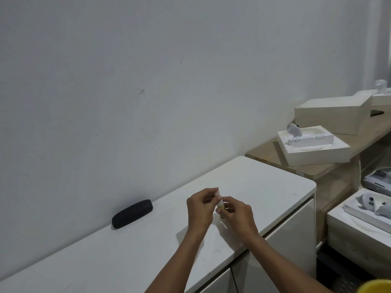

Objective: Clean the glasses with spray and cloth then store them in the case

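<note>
Both our hands meet over bench (148, 246); small pale spray bottle (220, 205) upright between them, long axis vertical. Our right hand (238, 215) clamped round bottle body, left hand (201, 208) pinching its top. Black case (132, 214) lies shut, left of hands, well apart, long axis slanting along wall. Glasses, cloth not visible

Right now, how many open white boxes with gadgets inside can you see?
2. One open white box sits on the wooden surface against the wall at right; another open white box is at the right edge, cut off. More may lie outside the view.
</note>
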`<move>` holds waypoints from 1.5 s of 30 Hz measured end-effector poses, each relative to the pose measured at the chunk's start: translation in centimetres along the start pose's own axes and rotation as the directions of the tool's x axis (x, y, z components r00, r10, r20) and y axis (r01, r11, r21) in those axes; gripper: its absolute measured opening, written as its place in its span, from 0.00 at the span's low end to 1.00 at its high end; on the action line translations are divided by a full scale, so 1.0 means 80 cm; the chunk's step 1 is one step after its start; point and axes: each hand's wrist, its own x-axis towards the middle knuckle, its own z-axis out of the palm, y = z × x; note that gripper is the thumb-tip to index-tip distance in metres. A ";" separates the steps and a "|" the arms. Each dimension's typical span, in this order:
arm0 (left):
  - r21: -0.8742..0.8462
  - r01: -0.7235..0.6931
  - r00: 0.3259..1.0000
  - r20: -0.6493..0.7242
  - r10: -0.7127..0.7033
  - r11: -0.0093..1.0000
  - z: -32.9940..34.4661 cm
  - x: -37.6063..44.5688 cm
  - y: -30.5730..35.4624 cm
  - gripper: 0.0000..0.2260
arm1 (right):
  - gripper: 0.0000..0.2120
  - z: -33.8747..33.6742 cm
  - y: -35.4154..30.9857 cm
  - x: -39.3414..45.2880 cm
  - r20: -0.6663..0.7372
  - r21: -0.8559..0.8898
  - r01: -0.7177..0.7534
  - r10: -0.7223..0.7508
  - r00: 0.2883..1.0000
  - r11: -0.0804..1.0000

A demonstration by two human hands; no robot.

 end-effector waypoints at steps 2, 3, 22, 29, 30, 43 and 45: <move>0.009 -0.017 1.000 0.004 0.017 1.000 0.001 0.000 -0.001 0.10 | 0.10 -0.001 0.000 0.001 0.005 -0.002 -0.013 0.013 1.000 1.000; 0.012 -0.025 1.000 0.006 0.025 1.000 0.001 -0.001 0.000 0.10 | 0.10 -0.002 0.000 0.001 0.010 -0.005 -0.019 0.019 1.000 1.000; 0.816 0.316 0.948 -0.260 -0.182 0.484 -0.230 -0.019 -0.121 0.28 | 0.07 0.116 -0.077 0.031 0.187 -0.208 0.003 0.037 0.982 0.978; 0.882 0.321 0.944 -0.272 -0.185 0.344 -0.247 -0.017 -0.153 0.36 | 0.12 0.215 -0.071 0.076 0.203 -0.211 -0.025 0.069 0.977 0.977; 0.884 0.322 0.944 -0.270 -0.192 0.340 -0.247 -0.016 -0.155 0.36 | 0.13 0.228 -0.069 0.084 0.206 -0.208 -0.027 0.071 0.976 0.978; 0.886 0.329 0.937 -0.264 -0.227 0.328 -0.245 -0.009 -0.161 0.34 | 0.15 0.327 -0.051 0.152 0.231 -0.208 0.024 0.026 0.973 0.978; 0.881 0.328 0.939 -0.268 -0.214 0.340 -0.245 -0.008 -0.162 0.34 | 0.17 0.330 -0.051 0.152 0.241 -0.210 0.010 0.042 0.970 0.978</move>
